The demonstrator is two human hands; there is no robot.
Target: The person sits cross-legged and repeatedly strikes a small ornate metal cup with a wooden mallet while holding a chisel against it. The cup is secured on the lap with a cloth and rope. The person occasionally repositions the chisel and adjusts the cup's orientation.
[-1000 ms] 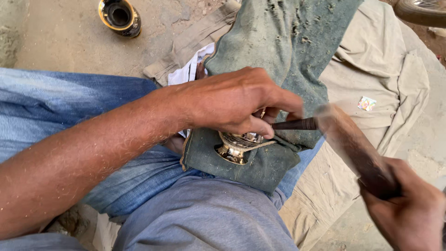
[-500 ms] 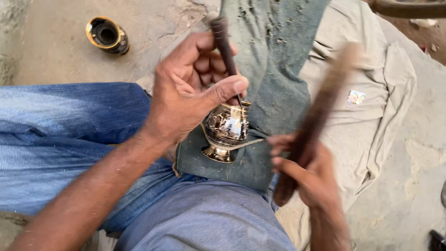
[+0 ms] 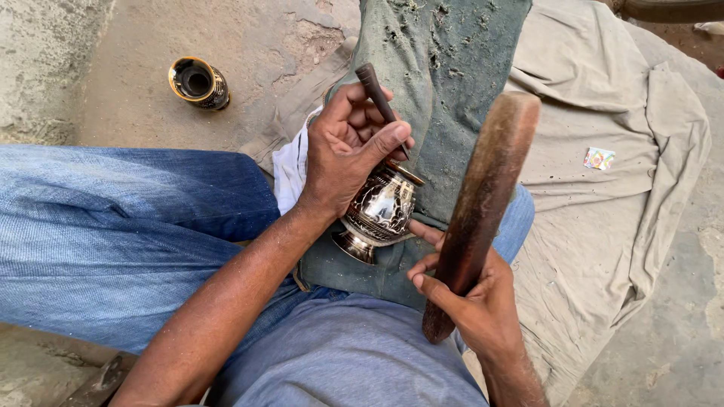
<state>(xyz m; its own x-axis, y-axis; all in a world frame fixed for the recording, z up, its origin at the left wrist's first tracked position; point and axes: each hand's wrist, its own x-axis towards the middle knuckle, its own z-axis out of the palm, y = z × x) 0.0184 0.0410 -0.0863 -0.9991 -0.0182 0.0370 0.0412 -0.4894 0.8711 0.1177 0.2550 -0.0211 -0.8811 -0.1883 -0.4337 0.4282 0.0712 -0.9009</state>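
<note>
bare ground (image 3: 256,45) left, small pot (image 3: 198,83) there, wooden mallet (image 3: 479,218) blocking right

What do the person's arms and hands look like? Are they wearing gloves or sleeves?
No gloves and no sleeves in view. The left hand and right hand are bare, and both forearms are bare too, dusty, with fine hair. No rings, watch or bracelets show. Short fingernails show on the fingers.

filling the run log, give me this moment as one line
left hand: holds chisel on engraved pot | right hand: grips wooden stick | pot on green cloth
</note>
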